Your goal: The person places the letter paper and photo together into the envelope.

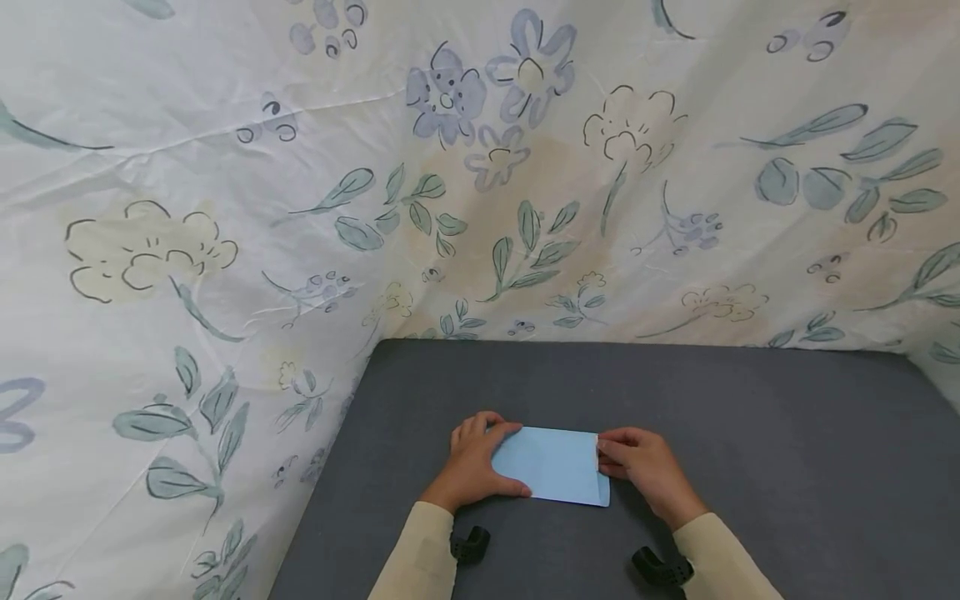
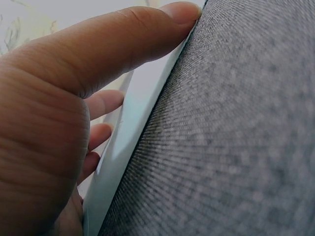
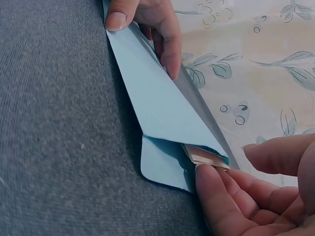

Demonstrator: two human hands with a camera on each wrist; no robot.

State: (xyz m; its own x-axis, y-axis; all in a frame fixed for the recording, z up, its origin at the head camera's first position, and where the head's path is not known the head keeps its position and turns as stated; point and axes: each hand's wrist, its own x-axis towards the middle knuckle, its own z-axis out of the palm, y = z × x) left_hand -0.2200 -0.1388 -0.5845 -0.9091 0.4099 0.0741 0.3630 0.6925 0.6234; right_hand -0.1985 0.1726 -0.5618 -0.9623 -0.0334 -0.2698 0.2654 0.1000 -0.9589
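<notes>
A light blue envelope (image 1: 551,464) lies on the grey table, its open end and flap toward the right. My left hand (image 1: 476,462) grips its left part, thumb (image 2: 147,34) on the front edge and fingers along the back edge. From the envelope's mouth pokes the end of a folded cream-coloured paper (image 3: 209,158); most of it is hidden inside. At that end is my right hand (image 1: 648,467), its fingertips (image 3: 209,179) touching the protruding paper. In the right wrist view the right thumb (image 3: 275,152) stands apart from the paper.
The grey cloth-covered table (image 1: 787,467) stretches around the envelope. A white curtain with a leaf and flower print (image 1: 480,208) hangs behind and to the left. Black bands (image 1: 471,546) sit at both wrists, by the cream sleeves (image 1: 420,550).
</notes>
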